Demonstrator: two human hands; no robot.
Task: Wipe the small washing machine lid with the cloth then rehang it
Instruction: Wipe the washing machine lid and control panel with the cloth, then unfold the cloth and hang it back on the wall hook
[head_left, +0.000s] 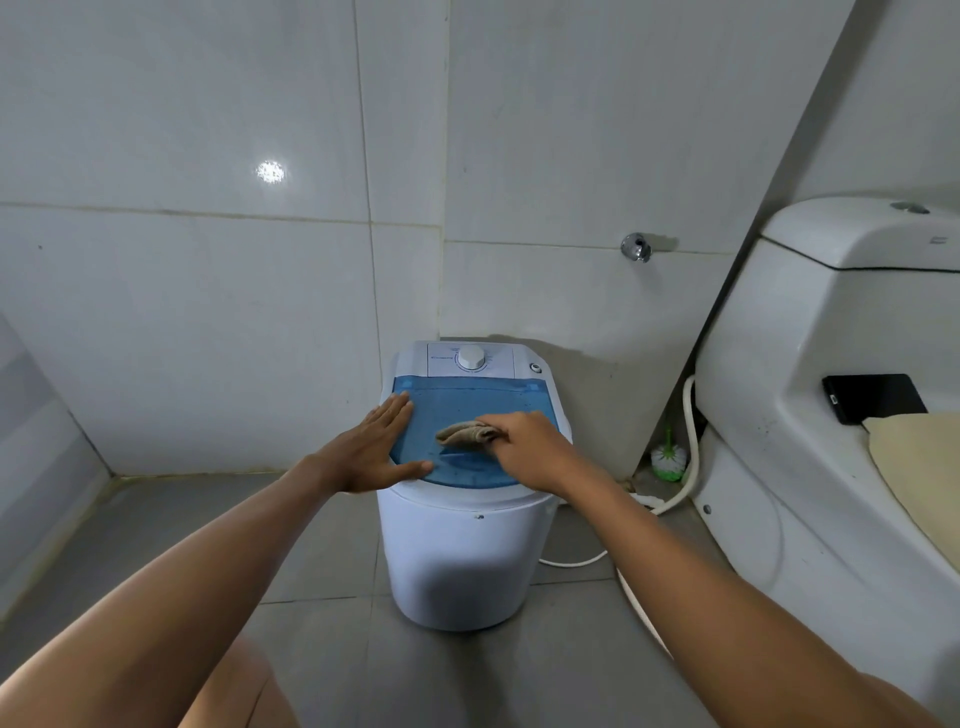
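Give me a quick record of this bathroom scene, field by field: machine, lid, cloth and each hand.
machine: small white washing machine on the floor, beside the toilet
lid: blue lid, closed
cloth: bunched tan cloth on the lid
right hand: right hand grips the cloth
left hand: left hand rests flat on the lid's left edge

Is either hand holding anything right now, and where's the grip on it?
The right hand holds the bunched tan cloth by its right end, on the blue lid. The left hand holds nothing; it rests flat on the lid's left edge.
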